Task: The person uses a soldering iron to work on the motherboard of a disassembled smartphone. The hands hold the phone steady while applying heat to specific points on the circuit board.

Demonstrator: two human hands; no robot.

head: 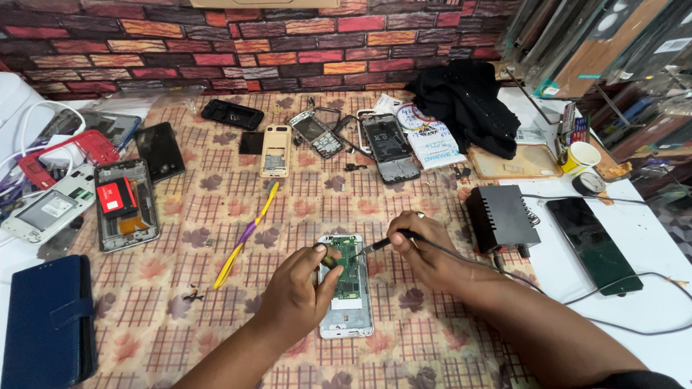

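An opened white phone [347,325] lies on the patterned tablecloth [216,216] in front of me, its green circuit board [351,270] exposed. My left hand [299,288] rests on the phone's left edge, thumb and fingers pressing on the board. My right hand [418,248] grips a thin wired soldering iron [378,245] like a pen, its tip touching the upper part of the board. The tool's cable [577,306] trails off to the right.
A black power box [501,216] and a dark phone [592,245] sit to the right. A yellow and purple pry tool [247,234] lies left of the phone. Several dismantled phones and frames are scattered behind, with a blue wallet case [47,317] at the left and black cloth [468,104] at the back.
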